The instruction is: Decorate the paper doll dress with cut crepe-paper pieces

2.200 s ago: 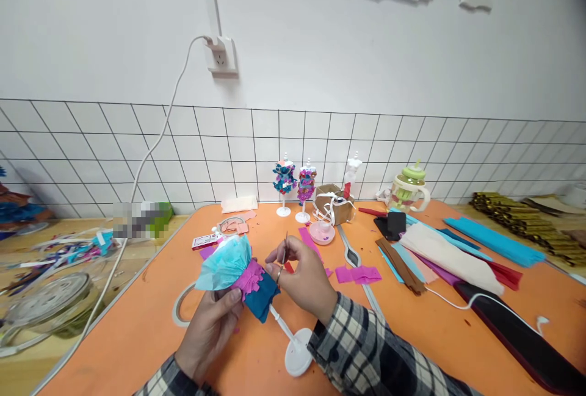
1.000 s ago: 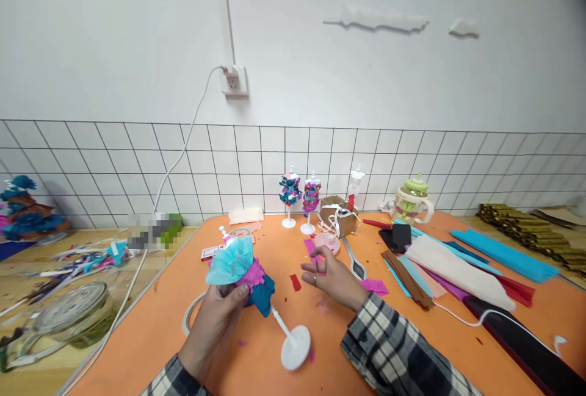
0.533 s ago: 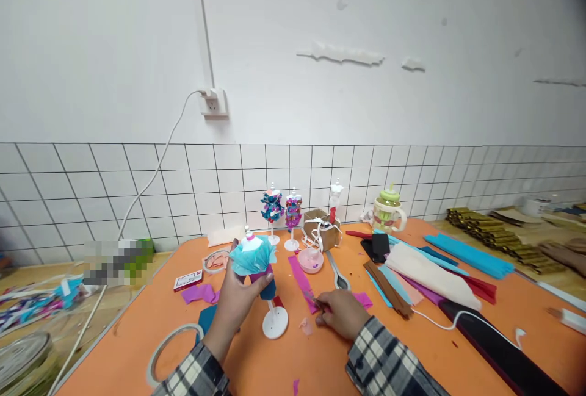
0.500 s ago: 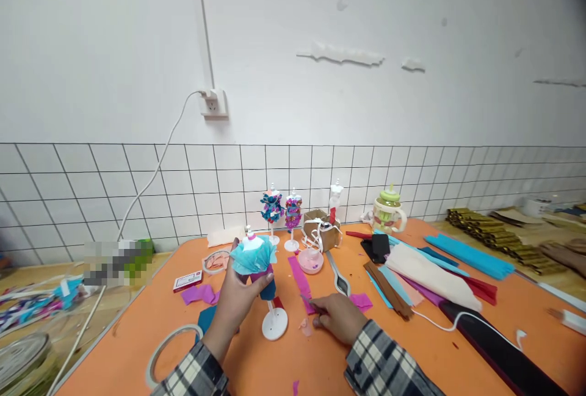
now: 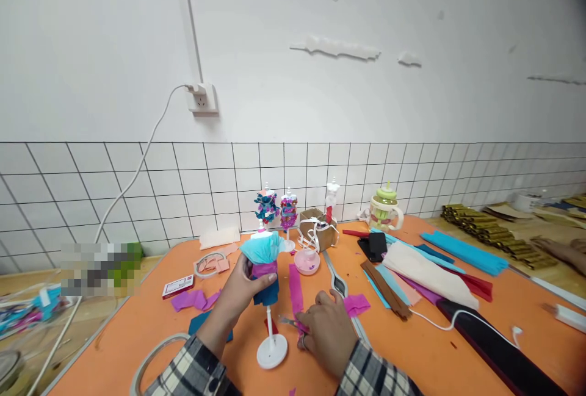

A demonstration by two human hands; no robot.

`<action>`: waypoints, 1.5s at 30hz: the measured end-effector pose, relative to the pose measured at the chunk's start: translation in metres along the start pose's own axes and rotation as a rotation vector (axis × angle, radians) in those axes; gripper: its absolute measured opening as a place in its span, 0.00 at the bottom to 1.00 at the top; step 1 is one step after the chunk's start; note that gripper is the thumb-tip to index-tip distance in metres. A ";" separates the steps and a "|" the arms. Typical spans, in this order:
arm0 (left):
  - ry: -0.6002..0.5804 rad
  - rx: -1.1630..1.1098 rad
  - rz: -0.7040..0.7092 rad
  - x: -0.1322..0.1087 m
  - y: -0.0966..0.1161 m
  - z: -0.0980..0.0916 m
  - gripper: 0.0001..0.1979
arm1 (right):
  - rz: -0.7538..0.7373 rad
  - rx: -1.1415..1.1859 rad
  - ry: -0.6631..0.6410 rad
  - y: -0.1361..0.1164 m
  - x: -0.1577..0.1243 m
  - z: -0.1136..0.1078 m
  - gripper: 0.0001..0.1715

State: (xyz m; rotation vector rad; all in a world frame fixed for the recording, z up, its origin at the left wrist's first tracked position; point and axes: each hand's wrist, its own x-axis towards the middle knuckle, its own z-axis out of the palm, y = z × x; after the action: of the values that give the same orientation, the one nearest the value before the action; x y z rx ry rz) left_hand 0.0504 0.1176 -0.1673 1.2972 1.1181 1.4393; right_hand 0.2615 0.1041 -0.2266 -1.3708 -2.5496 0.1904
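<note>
My left hand [image 5: 242, 291] is wrapped round a small dress-form mannequin [image 5: 265, 291] on a white stand with a round base. It wears light blue crepe paper at the top, purple below that and dark blue at the bottom. My right hand [image 5: 328, 330] is closed on small scissors [image 5: 288, 321], whose grey blades point left toward the stand. Their handles are mostly hidden by the fingers. A magenta paper strip [image 5: 295, 286] runs up the table from the right hand. Beside that hand lies another magenta piece [image 5: 357, 305].
Two decorated mannequins [image 5: 288, 212] and a whiter one [image 5: 332, 191] stand at the back, near a cardboard box [image 5: 315, 225], a pink dish [image 5: 307, 261] and a lidded cup [image 5: 385, 210]. Crepe paper strips [image 5: 430, 274] lie right. A tape roll [image 5: 153, 359] is front left.
My right hand has closed on the scissors and shifted slightly left and down, toward me. The mannequin is now more upright in my left hand, and its base sits lower in view.
</note>
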 end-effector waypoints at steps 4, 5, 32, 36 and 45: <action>-0.104 -0.098 0.015 0.000 0.008 -0.001 0.28 | 0.069 0.020 -0.046 0.003 -0.001 0.001 0.17; -0.104 -0.105 0.005 -0.001 0.010 -0.001 0.27 | 0.070 0.026 -0.044 0.004 -0.001 0.002 0.17; -0.277 0.108 -0.134 -0.020 0.047 -0.017 0.13 | 0.084 0.701 0.192 0.007 0.021 -0.024 0.22; -0.271 0.094 -0.118 -0.025 0.053 -0.015 0.15 | -0.073 1.025 0.215 -0.027 0.026 -0.058 0.48; -0.215 0.069 -0.092 -0.024 0.055 -0.020 0.16 | -0.209 0.906 0.740 -0.044 0.033 -0.075 0.13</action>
State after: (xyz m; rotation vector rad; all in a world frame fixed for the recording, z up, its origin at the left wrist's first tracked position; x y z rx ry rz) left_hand 0.0298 0.0811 -0.1200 1.3947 1.0767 1.1730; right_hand 0.2286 0.1075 -0.1396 -0.6334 -1.6155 0.5795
